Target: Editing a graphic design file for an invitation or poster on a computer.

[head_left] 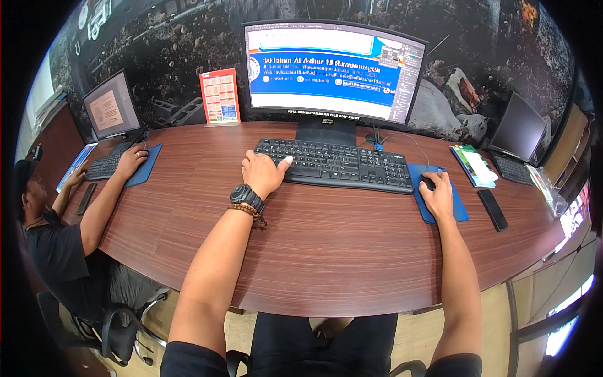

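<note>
My left hand [262, 174] rests at the left end of a black keyboard [339, 166], its fingers over the keys and the thumb stretched out to the right. A dark watch [247, 197] and a beaded bracelet [249, 211] are on that wrist. My right hand [439, 196] is curled over a black mouse [428, 182], mostly hidden under the fingers, on a blue mouse pad [457, 205]. Behind the keyboard a curved monitor [330, 72] shows a blue and white layout with lettering in an editing window.
On the right lie a black phone [492, 210], a stack of leaflets [472, 166] and another monitor [518, 129]. A red desk calendar [220, 96] stands back left. A co-worker [56, 251] sits at the left with a keyboard [104, 166] and monitor [113, 107] on the wooden table [314, 251].
</note>
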Demonstrator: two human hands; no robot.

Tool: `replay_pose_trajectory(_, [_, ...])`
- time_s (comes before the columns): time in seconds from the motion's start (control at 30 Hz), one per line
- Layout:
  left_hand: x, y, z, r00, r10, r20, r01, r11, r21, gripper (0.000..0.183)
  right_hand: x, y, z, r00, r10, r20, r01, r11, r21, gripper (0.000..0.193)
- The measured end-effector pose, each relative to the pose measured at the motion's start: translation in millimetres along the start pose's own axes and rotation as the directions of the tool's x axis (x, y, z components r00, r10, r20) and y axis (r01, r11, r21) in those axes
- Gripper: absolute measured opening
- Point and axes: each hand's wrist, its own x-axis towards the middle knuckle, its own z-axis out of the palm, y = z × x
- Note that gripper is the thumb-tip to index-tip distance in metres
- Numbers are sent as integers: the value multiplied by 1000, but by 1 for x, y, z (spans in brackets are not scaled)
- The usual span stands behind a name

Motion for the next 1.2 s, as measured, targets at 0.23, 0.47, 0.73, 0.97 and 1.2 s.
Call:
replay_pose_trajectory(0.23, [0, -1, 1, 1000, 9, -17, -9, 1000, 11, 87, 1, -1, 1, 1000, -5, 1, 5, 1000, -1, 31])
replay_pose_trajectory(0.47, [0, -1, 0, 999, 20, -27, -20, 1000, 14, 87, 1, -2, 1, 1000, -9, -5, 9, 1000, 4, 31])
replay_pose_trajectory(0.73, [1, -4, 3, 1000, 19, -4, -19, 1000, 21, 88, -5, -22, -5, 1000, -20, 17, 21, 1000, -19, 25])
replay_pose_trajectory(0.97, [2, -6, 4, 999, 44, -31, -43, 999, 21, 93, -1, -19, -7, 871, -483, 86, 488, 836, -249, 23])
replay_pose_trajectory(1.2, [-5, -3, 4, 993, 102, -51, -101, 995, 18, 104, -3, -10, -3, 999, 0, 35, 2, 998, -69, 37])
